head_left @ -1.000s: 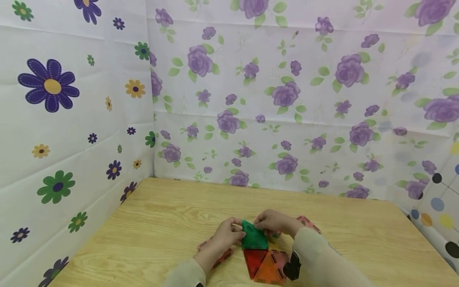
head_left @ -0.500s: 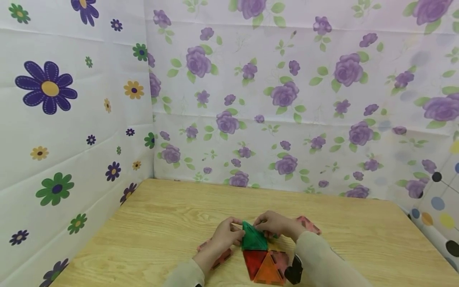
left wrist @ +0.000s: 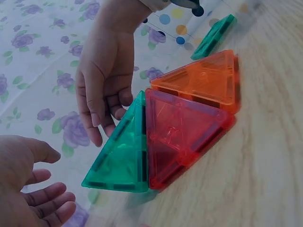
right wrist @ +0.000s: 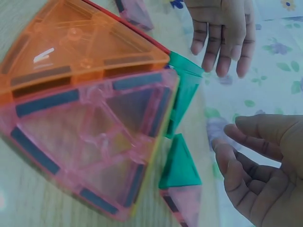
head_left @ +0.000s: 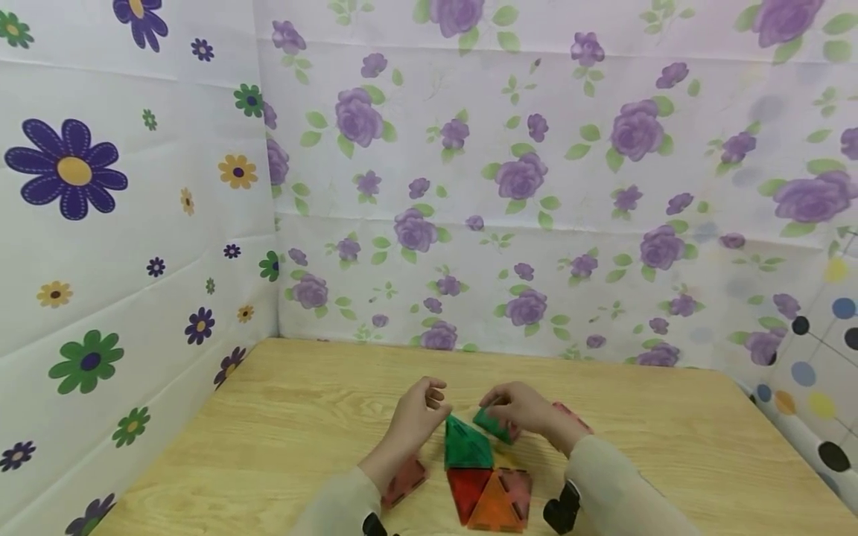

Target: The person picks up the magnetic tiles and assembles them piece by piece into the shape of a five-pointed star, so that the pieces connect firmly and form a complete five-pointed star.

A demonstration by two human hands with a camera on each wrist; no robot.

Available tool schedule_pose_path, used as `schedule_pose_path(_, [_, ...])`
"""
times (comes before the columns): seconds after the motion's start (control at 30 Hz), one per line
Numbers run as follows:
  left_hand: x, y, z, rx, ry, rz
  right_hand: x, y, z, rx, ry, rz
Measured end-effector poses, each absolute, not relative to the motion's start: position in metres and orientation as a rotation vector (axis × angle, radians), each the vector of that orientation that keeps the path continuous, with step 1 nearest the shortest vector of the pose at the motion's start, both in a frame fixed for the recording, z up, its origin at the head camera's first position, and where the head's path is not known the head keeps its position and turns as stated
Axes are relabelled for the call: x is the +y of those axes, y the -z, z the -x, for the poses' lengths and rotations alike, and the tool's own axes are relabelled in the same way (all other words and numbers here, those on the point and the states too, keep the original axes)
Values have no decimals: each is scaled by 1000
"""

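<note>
A cluster of translucent magnetic tiles lies on the table in the head view: a green tile point(head_left: 467, 444) at the far side, a red tile point(head_left: 467, 491), an orange tile point(head_left: 497, 506) and a pink tile point(head_left: 518, 487). My left hand point(head_left: 418, 411) hovers just beyond the green tile, fingers loosely bent and holding nothing. Close over a second green tile point(head_left: 494, 424) is my right hand point(head_left: 521, 407). The right wrist view shows its bent fingers apart from that tile, which joins a small pink tile point(right wrist: 186, 203). A yellow edge peeks out beside the larger pink tile.
A pink tile point(head_left: 405, 480) lies partly under my left forearm. Another pink tile point(head_left: 571, 417) sits behind my right wrist. Flower-print cloth point(head_left: 429, 186) hangs at the back and left of the wooden table point(head_left: 335, 402).
My left hand has let go of the green tile and lifted away. My right hand has drawn back from it too, with the second green tile now showing apart. The head view has shifted slightly.
</note>
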State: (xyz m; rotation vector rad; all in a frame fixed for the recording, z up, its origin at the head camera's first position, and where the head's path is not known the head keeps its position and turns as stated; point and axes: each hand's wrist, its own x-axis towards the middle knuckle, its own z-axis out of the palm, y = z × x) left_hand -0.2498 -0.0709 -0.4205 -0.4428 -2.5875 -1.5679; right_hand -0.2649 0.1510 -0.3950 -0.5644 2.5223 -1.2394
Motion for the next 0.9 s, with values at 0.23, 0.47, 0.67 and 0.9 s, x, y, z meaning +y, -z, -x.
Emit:
schedule_pose_path(0.23, [-52,410,260,-2655,1400,581,161,387,262,2711,1198,479])
schedule_pose_path(0.47, [-25,411,272,-2902,1159,662,168,393,265,2892,1108,365])
schedule_pose_path(0.67, [-8,412,278,-3040,770,690,175,402,272,2952,982,307])
schedule_pose_path(0.9, [9,419,285,-3097,374,688,184,416,282,2990,856,273])
